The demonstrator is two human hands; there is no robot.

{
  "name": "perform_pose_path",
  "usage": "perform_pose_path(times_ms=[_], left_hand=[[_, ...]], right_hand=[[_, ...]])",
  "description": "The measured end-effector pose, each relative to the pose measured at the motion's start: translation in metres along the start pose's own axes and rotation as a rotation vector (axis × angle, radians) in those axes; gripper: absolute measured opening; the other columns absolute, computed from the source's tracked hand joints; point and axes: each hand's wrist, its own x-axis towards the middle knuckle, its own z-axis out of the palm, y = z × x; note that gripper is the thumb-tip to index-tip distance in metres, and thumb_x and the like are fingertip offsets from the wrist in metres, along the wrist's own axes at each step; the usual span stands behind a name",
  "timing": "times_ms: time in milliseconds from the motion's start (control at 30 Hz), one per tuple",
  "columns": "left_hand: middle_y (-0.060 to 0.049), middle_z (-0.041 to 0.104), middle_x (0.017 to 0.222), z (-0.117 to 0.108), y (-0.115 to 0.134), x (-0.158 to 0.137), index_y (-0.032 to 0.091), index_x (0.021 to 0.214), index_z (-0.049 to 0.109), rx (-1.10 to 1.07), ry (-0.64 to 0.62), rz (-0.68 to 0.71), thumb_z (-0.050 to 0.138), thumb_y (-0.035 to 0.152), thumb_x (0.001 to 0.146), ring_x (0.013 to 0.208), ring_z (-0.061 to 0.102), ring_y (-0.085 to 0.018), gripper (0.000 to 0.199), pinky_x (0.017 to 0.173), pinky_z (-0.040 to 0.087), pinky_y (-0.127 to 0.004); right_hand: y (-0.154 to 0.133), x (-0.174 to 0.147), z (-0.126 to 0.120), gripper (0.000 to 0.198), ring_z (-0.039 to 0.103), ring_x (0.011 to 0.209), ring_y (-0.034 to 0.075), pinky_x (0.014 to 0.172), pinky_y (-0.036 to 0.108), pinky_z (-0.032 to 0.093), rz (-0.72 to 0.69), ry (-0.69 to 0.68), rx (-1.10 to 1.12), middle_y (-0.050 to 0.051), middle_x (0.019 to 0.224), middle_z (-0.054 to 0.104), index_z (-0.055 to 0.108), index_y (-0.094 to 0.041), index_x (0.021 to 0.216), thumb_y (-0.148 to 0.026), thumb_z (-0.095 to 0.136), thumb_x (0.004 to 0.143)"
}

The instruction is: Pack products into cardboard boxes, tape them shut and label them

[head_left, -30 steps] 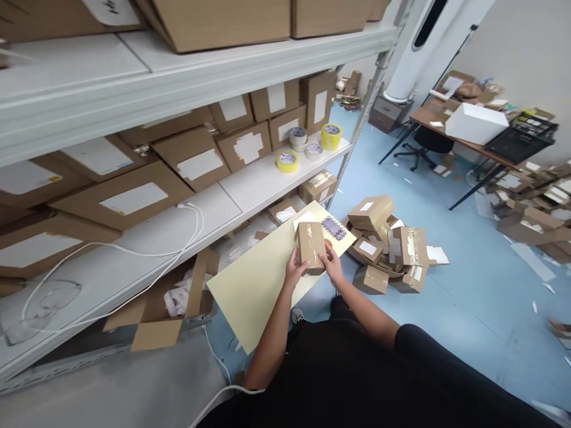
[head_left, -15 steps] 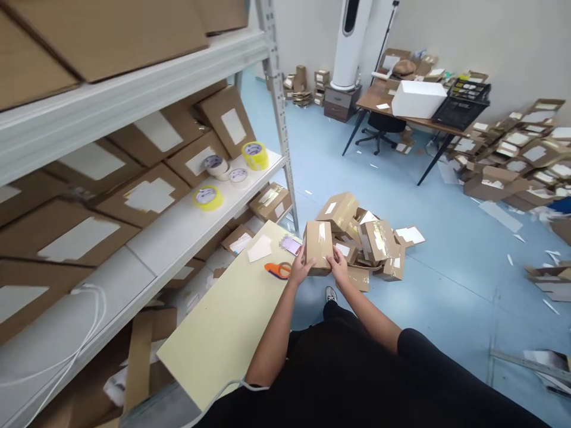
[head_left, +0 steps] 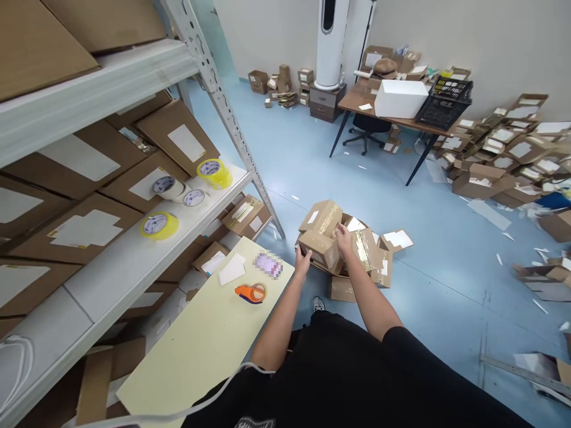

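A small taped cardboard box point(head_left: 317, 247) is tilted between my two hands at the near left of a pile of boxes on the floor. My left hand point(head_left: 303, 261) grips its left end, thumb up along the side. At its far right edge my right hand point(head_left: 342, 241) has its fingers bent against the cardboard; part of the grip is hidden. Directly behind lies a larger taped box point(head_left: 322, 217) with a white label. To the right rests another box point(head_left: 366, 248) with shiny tape across it.
Left of me stands a pale yellow table point(head_left: 196, 339) with an orange tape cutter point(head_left: 251, 293), a blurred-out phone point(head_left: 268, 265) and white paper point(head_left: 232, 269). Beyond it, a metal shelf point(head_left: 111, 291) bears tape rolls point(head_left: 160, 226) and boxes. A brown desk point(head_left: 357, 102) stands farther back.
The box has moved from in front of me, above the floor, down and away onto the pile, and has tilted. My right hand has shifted to its far edge. The view has turned right.
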Motion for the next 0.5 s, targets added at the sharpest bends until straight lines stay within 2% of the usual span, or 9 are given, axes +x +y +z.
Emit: perform_pose_path(times_ms=[67,167,333,500], left_hand=[[-0.017,0.05,0.16,-0.008,0.002,0.004,0.02,0.158,0.044,-0.003,0.073,-0.07,0.078,0.05,0.086,0.151,0.045,-0.033,0.084,0.122,0.041,-0.045],[-0.019,0.048,0.161,-0.025,0.007,0.003,0.02,0.153,0.05,-0.006,0.153,-0.111,0.077,0.045,0.088,0.146,0.051,-0.034,0.074,0.117,0.045,-0.046],[-0.014,0.052,0.159,-0.044,0.026,-0.002,0.023,0.148,0.057,-0.006,0.212,0.002,0.073,0.037,0.091,0.141,0.056,-0.03,0.061,0.116,0.046,-0.042],[-0.011,0.055,0.157,-0.065,0.048,-0.01,0.024,0.147,0.059,0.018,0.254,0.139,0.073,0.041,0.091,0.143,0.053,-0.03,0.059,0.121,0.042,-0.044]], right_hand=[[-0.005,0.011,-0.002,0.061,0.061,0.132,0.028,0.118,0.051,0.045,-0.036,-0.032,0.008,0.018,0.144,0.065,0.066,-0.016,0.136,-0.051,0.061,0.087],[-0.016,0.007,0.0,0.056,0.064,0.129,0.028,0.114,0.05,0.048,-0.079,-0.104,0.052,0.017,0.139,0.069,0.068,-0.017,0.134,-0.049,0.063,0.087],[-0.041,-0.016,0.016,0.049,0.068,0.124,0.031,0.11,0.052,0.052,-0.099,-0.235,0.088,0.016,0.129,0.074,0.072,-0.019,0.127,-0.044,0.067,0.086],[-0.06,-0.034,0.05,0.045,0.068,0.125,0.029,0.109,0.048,0.053,-0.145,-0.363,0.109,0.013,0.131,0.074,0.073,-0.022,0.125,-0.046,0.067,0.088]])
